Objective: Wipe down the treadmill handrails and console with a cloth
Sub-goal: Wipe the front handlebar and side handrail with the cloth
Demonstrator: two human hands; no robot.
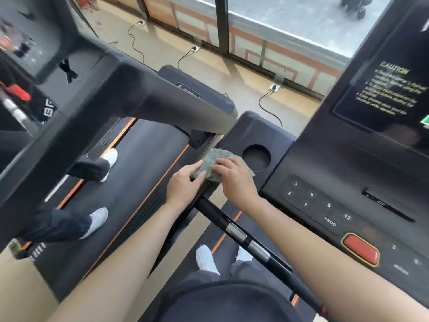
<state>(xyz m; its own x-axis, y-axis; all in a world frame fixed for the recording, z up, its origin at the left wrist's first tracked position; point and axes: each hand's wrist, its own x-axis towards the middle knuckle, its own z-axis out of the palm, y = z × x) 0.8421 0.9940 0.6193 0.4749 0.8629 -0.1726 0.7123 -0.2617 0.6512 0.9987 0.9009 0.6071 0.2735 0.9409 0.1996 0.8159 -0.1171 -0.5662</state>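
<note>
With your left grip pinching the left edge of the cloth and your right grip pressing it flat-fingered onto the console corner beside the cup holder, keep even pressure and overlap strokes toward the handrail.

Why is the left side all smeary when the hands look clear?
Head view: the neighbouring console at the left edge is motion-blurred; the left hand, right hand and cloth in the middle are sharp; window daylight bleaches the floor.
</note>
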